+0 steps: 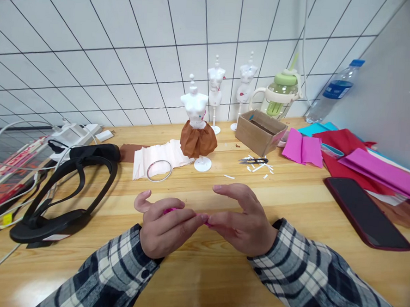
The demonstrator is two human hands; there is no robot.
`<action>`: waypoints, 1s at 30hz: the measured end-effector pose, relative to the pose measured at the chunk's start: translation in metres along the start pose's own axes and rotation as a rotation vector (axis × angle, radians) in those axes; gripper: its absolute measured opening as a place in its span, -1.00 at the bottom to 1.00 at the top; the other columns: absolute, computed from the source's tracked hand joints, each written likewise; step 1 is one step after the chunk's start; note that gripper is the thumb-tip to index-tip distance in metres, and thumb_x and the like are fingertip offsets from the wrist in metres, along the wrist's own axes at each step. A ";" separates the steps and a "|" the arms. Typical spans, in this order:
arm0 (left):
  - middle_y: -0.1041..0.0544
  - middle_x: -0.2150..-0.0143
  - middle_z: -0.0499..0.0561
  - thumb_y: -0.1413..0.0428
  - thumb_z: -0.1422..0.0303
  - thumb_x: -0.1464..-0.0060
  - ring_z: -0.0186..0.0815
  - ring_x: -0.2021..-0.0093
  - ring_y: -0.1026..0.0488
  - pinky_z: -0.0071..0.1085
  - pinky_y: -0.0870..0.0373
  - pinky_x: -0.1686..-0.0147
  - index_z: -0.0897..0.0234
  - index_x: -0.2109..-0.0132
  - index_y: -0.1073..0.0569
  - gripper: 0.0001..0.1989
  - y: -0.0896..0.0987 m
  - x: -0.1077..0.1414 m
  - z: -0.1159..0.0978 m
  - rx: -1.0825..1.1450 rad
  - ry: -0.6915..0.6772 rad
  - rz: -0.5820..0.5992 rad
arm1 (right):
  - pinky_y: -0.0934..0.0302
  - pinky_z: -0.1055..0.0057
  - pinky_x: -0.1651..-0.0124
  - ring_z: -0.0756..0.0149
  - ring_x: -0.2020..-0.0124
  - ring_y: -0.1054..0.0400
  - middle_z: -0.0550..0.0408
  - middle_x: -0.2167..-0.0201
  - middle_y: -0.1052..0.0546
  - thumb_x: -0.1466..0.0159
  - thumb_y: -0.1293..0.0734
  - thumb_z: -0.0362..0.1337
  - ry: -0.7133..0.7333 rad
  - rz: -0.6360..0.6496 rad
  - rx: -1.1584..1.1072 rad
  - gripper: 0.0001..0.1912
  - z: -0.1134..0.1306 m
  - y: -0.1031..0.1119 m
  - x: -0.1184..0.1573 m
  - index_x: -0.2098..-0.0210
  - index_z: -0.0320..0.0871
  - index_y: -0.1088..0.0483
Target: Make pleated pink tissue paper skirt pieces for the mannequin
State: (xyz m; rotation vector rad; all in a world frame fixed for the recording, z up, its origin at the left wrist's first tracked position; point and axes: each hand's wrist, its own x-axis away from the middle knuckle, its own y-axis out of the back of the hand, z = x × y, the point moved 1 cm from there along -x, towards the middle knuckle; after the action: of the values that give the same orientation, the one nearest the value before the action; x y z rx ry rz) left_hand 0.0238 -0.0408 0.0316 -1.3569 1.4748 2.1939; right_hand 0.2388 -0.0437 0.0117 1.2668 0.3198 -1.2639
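Scanning remotely, I log the bench (218, 277): front dress form (195, 106) already in a gathered brown skirt (198, 140), bust bare; middle form (216, 82) and far form (246, 84) without skirts. Left hand (169, 225) and right hand (244, 221) both pinch a pink piece (169, 210) above the bench, apart from every form. Fingers cover most of it; I can't tell its shape.

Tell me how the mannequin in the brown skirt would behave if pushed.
The mannequin would probably tip, standing tall over a small round base. Its gathered skirt looks thin and soft, so it would likely crumple.
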 end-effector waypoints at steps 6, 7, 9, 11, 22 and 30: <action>-0.57 0.48 -0.23 -0.22 0.42 -0.07 -0.37 0.35 -0.44 -0.13 0.19 -0.27 0.04 0.29 -0.56 -0.88 -0.003 -0.002 -0.001 0.042 0.084 0.004 | -0.27 0.17 -0.04 0.21 -0.01 -0.33 0.05 -0.11 -0.37 -0.20 -0.42 -0.35 -0.046 -0.005 -0.014 -0.82 -0.001 -0.003 0.001 0.20 -0.01 -0.50; -0.57 0.48 -0.23 -0.22 0.41 -0.07 -0.36 0.34 -0.44 -0.12 0.17 -0.26 0.04 0.29 -0.56 -0.89 -0.004 -0.002 -0.001 0.049 0.104 0.002 | -0.28 0.18 -0.01 0.23 0.03 -0.35 0.04 -0.10 -0.38 -0.21 -0.41 -0.36 -0.059 0.001 -0.026 -0.81 -0.002 -0.004 0.002 0.18 -0.01 -0.49; -0.57 0.48 -0.21 -0.22 0.40 -0.08 -0.34 0.33 -0.45 -0.11 0.14 -0.25 0.04 0.30 -0.56 -0.90 -0.005 -0.003 -0.001 0.059 0.139 -0.006 | -0.29 0.20 0.02 0.27 0.08 -0.36 0.04 -0.08 -0.40 -0.23 -0.39 -0.38 -0.084 0.023 -0.049 -0.79 -0.002 -0.005 0.002 0.15 -0.01 -0.47; -0.57 0.49 -0.21 -0.21 0.40 -0.08 -0.32 0.33 -0.44 -0.09 0.12 -0.23 0.04 0.31 -0.55 -0.91 -0.006 -0.002 0.000 0.063 0.166 -0.015 | -0.30 0.20 0.02 0.27 0.09 -0.36 0.03 -0.09 -0.40 -0.24 -0.36 -0.40 -0.107 0.058 -0.066 -0.74 -0.002 -0.007 0.003 0.10 -0.02 -0.45; -0.57 0.46 -0.19 -0.22 0.44 -0.07 -0.30 0.29 -0.43 -0.07 0.11 -0.21 0.04 0.31 -0.56 -0.87 -0.007 -0.004 0.001 0.088 0.280 -0.027 | -0.27 0.19 -0.13 0.20 -0.09 -0.30 0.00 -0.07 -0.40 -0.22 -0.30 -0.43 -0.267 0.034 -0.180 -0.51 -0.004 -0.006 0.003 -0.13 -0.02 -0.29; -0.56 0.36 -0.05 -0.12 0.46 -0.18 -0.32 0.26 -0.44 -0.31 -0.30 0.17 0.14 0.11 -0.56 -0.81 -0.023 0.002 0.005 0.355 0.507 0.089 | -0.26 0.52 0.50 0.40 0.38 -0.33 0.07 0.21 -0.48 -0.18 -0.39 -0.22 -0.854 0.086 -0.557 -0.74 -0.001 -0.029 0.003 0.15 -0.11 -0.35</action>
State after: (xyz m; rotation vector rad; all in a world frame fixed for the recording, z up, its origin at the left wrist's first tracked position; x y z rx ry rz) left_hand 0.0330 -0.0256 0.0158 -1.8157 2.0051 1.5785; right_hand 0.2161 -0.0385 -0.0060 0.2114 -0.0141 -1.3935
